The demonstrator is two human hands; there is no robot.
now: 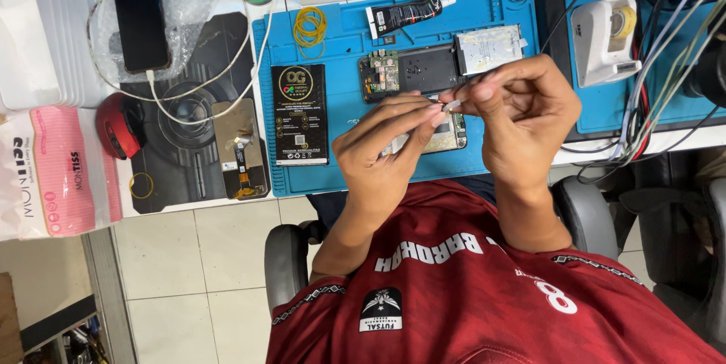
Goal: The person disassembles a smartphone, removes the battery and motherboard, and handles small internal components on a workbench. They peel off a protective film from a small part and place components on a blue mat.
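Both hands raised above the blue mat (340, 39), fingertips meeting over an opened phone (412, 71). Left hand (382, 154): wrist bent, fingers stretched toward the right hand, thumb and forefinger pinched together at the meeting point. Right hand (522, 111): fingers curled in, thumb and forefinger nipping a small pale bit (452, 105), held between the two hands' fingertips. The bit is tiny, whitish; its kind cannot be told. Whether the left fingers grip it too or only touch it cannot be told.

Phone lies on the mat just beyond the hands, back off, green board at its left end, dark middle, silvery foil part at its right. A second phone part (446, 137) lies under the hands, mostly hidden.

Near on the mat: black box (300, 114), black tube (404, 15), yellow bands (309, 29).
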